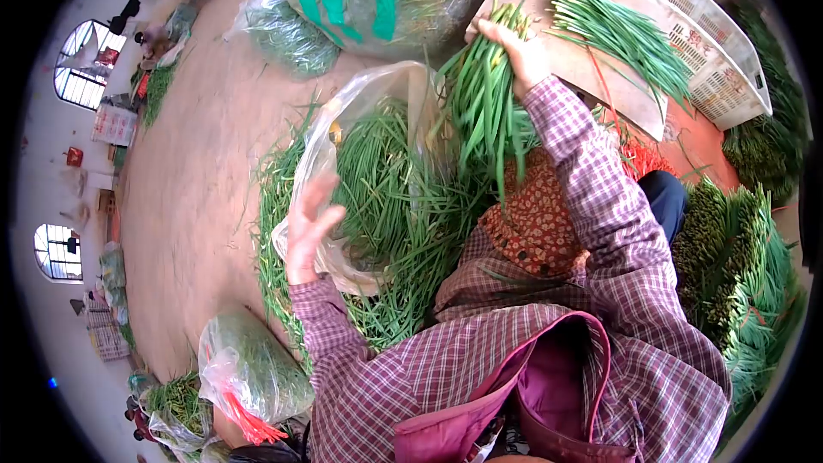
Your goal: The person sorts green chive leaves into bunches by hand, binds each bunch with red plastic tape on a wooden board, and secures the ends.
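My right hand (pixel 519 47) is raised at the upper middle, its fingers wrapped round a bunch of long green stalks (pixel 484 103) whose leaves hang down. Left of the lap, my left hand (pixel 312 227) has its fingers spread and holds nothing, by the rim of an open clear plastic bag (pixel 321 150). Loose green stalks (pixel 373 171) fill the bag and spill around it. Another bundle of green stalks (pixel 617 30) lies on a board (pixel 600 77) to the right of my right hand.
White plastic crates (pixel 720 77) stand at the upper right, above stacked green bundles (pixel 737 266). Filled clear bags lie at the top (pixel 429 0) and lower left (pixel 257 369). Red ties (pixel 643 159) are beside the board. Bags and boxes line the far wall.
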`<move>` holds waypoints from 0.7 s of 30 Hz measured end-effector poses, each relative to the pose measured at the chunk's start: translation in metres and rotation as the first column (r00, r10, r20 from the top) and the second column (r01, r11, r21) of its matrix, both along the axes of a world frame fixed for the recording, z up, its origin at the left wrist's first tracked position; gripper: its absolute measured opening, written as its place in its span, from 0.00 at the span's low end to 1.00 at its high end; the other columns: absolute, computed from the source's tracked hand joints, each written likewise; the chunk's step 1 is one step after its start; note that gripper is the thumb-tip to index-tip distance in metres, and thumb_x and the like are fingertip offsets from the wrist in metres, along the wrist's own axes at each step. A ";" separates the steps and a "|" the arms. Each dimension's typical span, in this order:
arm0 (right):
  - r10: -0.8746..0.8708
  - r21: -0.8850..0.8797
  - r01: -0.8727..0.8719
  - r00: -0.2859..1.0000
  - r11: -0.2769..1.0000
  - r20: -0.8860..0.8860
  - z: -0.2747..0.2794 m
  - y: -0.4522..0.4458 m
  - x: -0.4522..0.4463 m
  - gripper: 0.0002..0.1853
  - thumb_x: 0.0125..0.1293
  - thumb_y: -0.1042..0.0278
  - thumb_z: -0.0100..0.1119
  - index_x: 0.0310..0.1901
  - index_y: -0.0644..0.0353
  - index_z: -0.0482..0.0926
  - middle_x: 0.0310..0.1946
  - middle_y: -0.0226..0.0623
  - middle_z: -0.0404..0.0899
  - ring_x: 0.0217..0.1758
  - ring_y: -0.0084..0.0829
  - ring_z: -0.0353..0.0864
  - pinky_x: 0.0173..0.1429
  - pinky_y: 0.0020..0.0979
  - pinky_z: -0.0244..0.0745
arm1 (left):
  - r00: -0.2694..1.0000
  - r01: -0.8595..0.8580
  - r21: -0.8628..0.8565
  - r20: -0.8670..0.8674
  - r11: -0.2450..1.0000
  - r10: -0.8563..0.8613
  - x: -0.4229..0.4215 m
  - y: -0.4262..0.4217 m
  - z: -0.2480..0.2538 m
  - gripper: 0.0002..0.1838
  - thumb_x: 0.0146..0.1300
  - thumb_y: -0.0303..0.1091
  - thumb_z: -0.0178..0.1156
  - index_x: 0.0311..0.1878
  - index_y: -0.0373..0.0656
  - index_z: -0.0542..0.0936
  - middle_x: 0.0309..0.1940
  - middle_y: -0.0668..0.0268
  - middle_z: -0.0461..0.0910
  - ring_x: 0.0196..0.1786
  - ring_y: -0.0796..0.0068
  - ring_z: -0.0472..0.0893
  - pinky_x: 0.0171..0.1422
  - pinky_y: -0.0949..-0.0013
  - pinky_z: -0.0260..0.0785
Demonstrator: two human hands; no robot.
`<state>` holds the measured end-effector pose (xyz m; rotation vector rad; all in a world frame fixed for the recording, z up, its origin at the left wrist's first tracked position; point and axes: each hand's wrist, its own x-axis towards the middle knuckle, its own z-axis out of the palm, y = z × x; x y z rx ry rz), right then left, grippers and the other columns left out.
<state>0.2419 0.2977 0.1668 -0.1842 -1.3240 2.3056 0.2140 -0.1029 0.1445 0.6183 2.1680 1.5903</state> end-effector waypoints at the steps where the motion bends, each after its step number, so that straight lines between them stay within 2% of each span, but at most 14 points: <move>1: 0.059 -0.084 -0.063 0.997 0.994 -0.045 0.003 -0.011 0.006 0.17 0.56 0.69 0.68 0.46 0.60 0.76 0.37 0.37 0.82 0.38 0.29 0.83 0.40 0.33 0.82 | 0.998 -0.021 0.133 -0.049 0.991 0.028 0.001 0.006 0.028 0.46 0.46 0.42 0.71 0.68 0.35 0.63 0.63 0.53 0.70 0.69 0.60 0.65 0.75 0.57 0.49; 5: 0.338 -0.309 -0.391 0.917 0.867 -0.211 0.010 -0.040 0.019 0.16 0.59 0.70 0.64 0.48 0.58 0.73 0.39 0.36 0.80 0.41 0.35 0.83 0.40 0.38 0.84 | 0.979 0.189 0.402 -0.148 0.896 -0.141 -0.002 0.082 0.082 0.43 0.51 0.43 0.62 0.68 0.30 0.61 0.65 0.51 0.67 0.70 0.62 0.64 0.75 0.60 0.49; 9: 0.403 -0.471 -0.560 0.824 0.681 -0.398 0.021 -0.073 0.031 0.17 0.63 0.66 0.61 0.52 0.57 0.71 0.41 0.35 0.78 0.42 0.37 0.83 0.40 0.39 0.84 | 0.913 0.284 0.097 0.276 0.954 -0.300 -0.005 0.116 0.010 0.52 0.56 0.74 0.50 0.70 0.38 0.58 0.64 0.52 0.67 0.64 0.65 0.69 0.68 0.63 0.64; 10: 0.405 -0.481 -0.577 0.812 0.660 -0.420 0.021 -0.074 0.034 0.18 0.63 0.66 0.61 0.53 0.56 0.71 0.40 0.35 0.79 0.42 0.37 0.83 0.40 0.39 0.84 | 0.800 0.376 0.282 0.383 0.883 -0.463 -0.002 0.117 -0.026 0.53 0.55 0.76 0.48 0.71 0.40 0.57 0.64 0.52 0.67 0.64 0.64 0.69 0.66 0.59 0.67; 11: 0.415 -0.454 -0.548 0.834 0.703 -0.364 0.024 -0.073 0.039 0.18 0.63 0.66 0.61 0.53 0.56 0.71 0.39 0.35 0.79 0.40 0.36 0.83 0.39 0.38 0.84 | 0.760 0.348 0.305 0.462 0.886 -0.457 0.023 0.126 -0.032 0.60 0.47 0.79 0.52 0.72 0.41 0.53 0.66 0.46 0.63 0.67 0.54 0.65 0.71 0.52 0.60; 12: 0.450 -0.445 -0.578 0.814 0.684 -0.367 0.016 -0.068 0.042 0.15 0.64 0.63 0.58 0.51 0.54 0.72 0.38 0.34 0.78 0.41 0.39 0.83 0.42 0.41 0.83 | 0.546 0.343 0.680 0.417 0.648 -0.726 0.060 0.146 -0.032 0.61 0.45 0.78 0.55 0.73 0.41 0.51 0.67 0.43 0.60 0.68 0.48 0.63 0.72 0.49 0.56; 13: 0.450 -0.439 -0.583 0.810 0.683 -0.376 0.011 -0.066 0.042 0.15 0.65 0.62 0.58 0.52 0.54 0.72 0.38 0.34 0.79 0.41 0.38 0.83 0.41 0.40 0.83 | 0.325 0.199 0.929 0.237 0.311 -0.916 0.091 0.154 -0.028 0.63 0.43 0.77 0.58 0.73 0.41 0.49 0.68 0.39 0.57 0.69 0.42 0.60 0.73 0.46 0.53; 14: 0.456 -0.434 -0.592 0.803 0.679 -0.384 0.006 -0.065 0.042 0.15 0.65 0.62 0.57 0.52 0.54 0.72 0.39 0.35 0.79 0.41 0.37 0.83 0.40 0.38 0.84 | 0.206 0.105 0.928 0.332 0.359 -0.920 0.104 0.146 -0.037 0.67 0.39 0.73 0.65 0.74 0.43 0.46 0.69 0.35 0.52 0.70 0.34 0.56 0.74 0.41 0.47; 15: 0.455 -0.434 -0.592 0.804 0.679 -0.384 0.005 -0.065 0.042 0.15 0.65 0.62 0.57 0.52 0.54 0.72 0.39 0.35 0.79 0.41 0.37 0.83 0.40 0.38 0.84 | 0.155 0.071 0.947 0.301 0.314 -0.941 0.115 0.145 -0.044 0.67 0.39 0.70 0.67 0.74 0.42 0.44 0.69 0.37 0.54 0.69 0.36 0.59 0.72 0.42 0.52; 16: 0.460 -0.430 -0.575 0.817 0.696 -0.347 0.004 -0.064 0.041 0.17 0.66 0.58 0.57 0.53 0.54 0.72 0.39 0.34 0.79 0.43 0.36 0.83 0.42 0.38 0.83 | 0.232 0.070 0.925 0.350 0.374 -0.908 0.129 0.146 -0.035 0.58 0.44 0.61 0.71 0.72 0.39 0.54 0.60 0.40 0.68 0.61 0.42 0.72 0.67 0.46 0.63; 18: 0.475 -0.434 -0.568 0.823 0.699 -0.313 0.007 -0.068 0.039 0.19 0.66 0.55 0.57 0.54 0.54 0.71 0.40 0.34 0.79 0.44 0.34 0.82 0.44 0.38 0.83 | 0.384 0.129 0.737 0.580 0.663 -0.719 0.129 0.121 -0.033 0.44 0.47 0.49 0.71 0.64 0.35 0.66 0.44 0.50 0.81 0.43 0.55 0.84 0.56 0.55 0.75; 19: 0.491 -0.380 -0.560 0.828 0.736 -0.269 0.013 -0.068 0.037 0.22 0.66 0.51 0.57 0.57 0.54 0.71 0.43 0.34 0.80 0.44 0.31 0.82 0.46 0.36 0.81 | 0.469 0.085 0.686 0.613 0.723 -0.636 0.129 0.121 -0.025 0.32 0.48 0.42 0.67 0.55 0.34 0.73 0.31 0.58 0.82 0.27 0.66 0.82 0.44 0.62 0.77; 20: 0.500 -0.321 -0.549 0.836 0.772 -0.226 0.018 -0.067 0.034 0.25 0.67 0.47 0.56 0.59 0.53 0.71 0.45 0.35 0.81 0.45 0.28 0.82 0.49 0.34 0.80 | 0.516 0.073 0.641 0.631 0.764 -0.579 0.125 0.116 -0.024 0.28 0.50 0.41 0.65 0.52 0.33 0.75 0.29 0.61 0.79 0.24 0.70 0.78 0.37 0.66 0.74; 21: 0.498 -0.196 -0.500 0.865 0.844 -0.062 0.011 -0.056 0.030 0.32 0.67 0.38 0.50 0.62 0.54 0.68 0.51 0.37 0.79 0.50 0.26 0.79 0.53 0.33 0.78 | 0.555 0.072 0.607 0.635 0.791 -0.537 0.120 0.116 -0.011 0.25 0.50 0.40 0.64 0.49 0.33 0.76 0.28 0.62 0.77 0.24 0.71 0.77 0.35 0.67 0.72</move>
